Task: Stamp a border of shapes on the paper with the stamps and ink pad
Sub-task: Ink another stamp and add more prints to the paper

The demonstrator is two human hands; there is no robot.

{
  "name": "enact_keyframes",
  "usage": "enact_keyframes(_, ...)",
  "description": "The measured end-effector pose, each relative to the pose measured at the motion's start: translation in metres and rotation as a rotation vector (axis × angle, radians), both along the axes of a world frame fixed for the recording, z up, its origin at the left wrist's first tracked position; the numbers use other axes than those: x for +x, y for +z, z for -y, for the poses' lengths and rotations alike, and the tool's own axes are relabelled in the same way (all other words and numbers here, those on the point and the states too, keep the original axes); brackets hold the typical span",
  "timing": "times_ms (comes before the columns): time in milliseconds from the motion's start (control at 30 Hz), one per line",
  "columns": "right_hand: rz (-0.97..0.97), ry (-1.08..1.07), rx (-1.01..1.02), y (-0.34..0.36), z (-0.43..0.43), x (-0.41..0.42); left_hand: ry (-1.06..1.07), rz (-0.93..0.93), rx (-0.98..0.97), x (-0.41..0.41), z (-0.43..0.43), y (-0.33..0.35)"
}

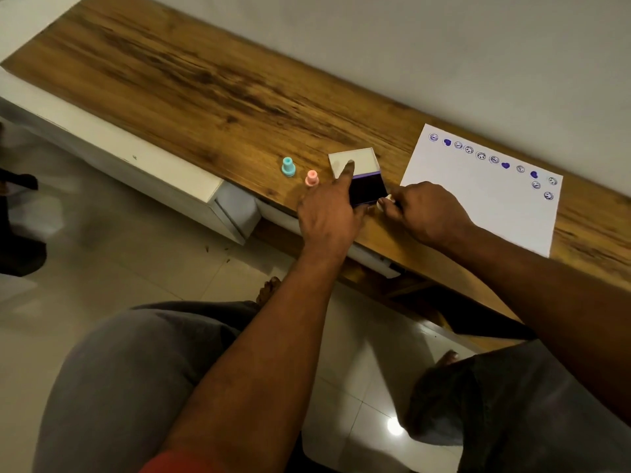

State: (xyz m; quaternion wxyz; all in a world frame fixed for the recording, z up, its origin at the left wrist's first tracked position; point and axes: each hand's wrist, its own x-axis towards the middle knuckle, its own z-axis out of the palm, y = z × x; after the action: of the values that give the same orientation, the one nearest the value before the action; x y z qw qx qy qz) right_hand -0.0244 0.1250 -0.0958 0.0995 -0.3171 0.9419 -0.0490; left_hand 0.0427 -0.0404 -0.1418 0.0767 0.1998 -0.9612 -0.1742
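A long wooden desk (211, 80) ran from the upper left of the frame down to the right edge, where it was cut off. On it, at the right, lay a white sheet of paper (478, 206), its lower left corner hidden under the right hand. Purple stamped marks (480, 156), round faces and hearts, ran along the paper's upper edge and turned down at its right corner; their detail was too small to read.

Left of the paper, at the centre of the frame, sat the ink pad (368, 191), its dark inked face showing, with the pale open lid (355, 162) just above it. The left hand (327, 216) rested over the pad's left side, fingers spread, the forefinger stretched up onto the lid; the pad's lower left corner was hidden beneath it.

The right hand (426, 213) lay curled just right of the pad, pinching a small white stamp (384, 203), mostly hidden by the fingers, beside the pad's lower right corner.

Two stamps stood upright and apart from the hands, left of the lid: a teal stamp (288, 167) and, lower right of it, a pink stamp (311, 178).
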Motion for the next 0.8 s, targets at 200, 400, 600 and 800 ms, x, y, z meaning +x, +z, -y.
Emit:
enact_keyframes(200, 0.037, 0.006, 0.059, 0.001, -0.004, -0.006, 0.012, 0.13, 0.079, -0.019, 0.009, 0.007)
enact_keyframes(400, -0.117, 0.066, -0.012, 0.059, 0.018, -0.025, 0.018, 0.149, 0.173, -0.018, 0.01, 0.015)
enact_keyframes(600, -0.625, -0.072, -0.38, 0.108, 0.051, -0.044, 0.037, 0.181, 0.217, -0.017, 0.011, 0.021)
enact_keyframes(800, -0.012, -0.027, 0.24, -0.002, 0.059, -0.007, 0.106, 0.184, 0.17, -0.018, 0.008, 0.026)
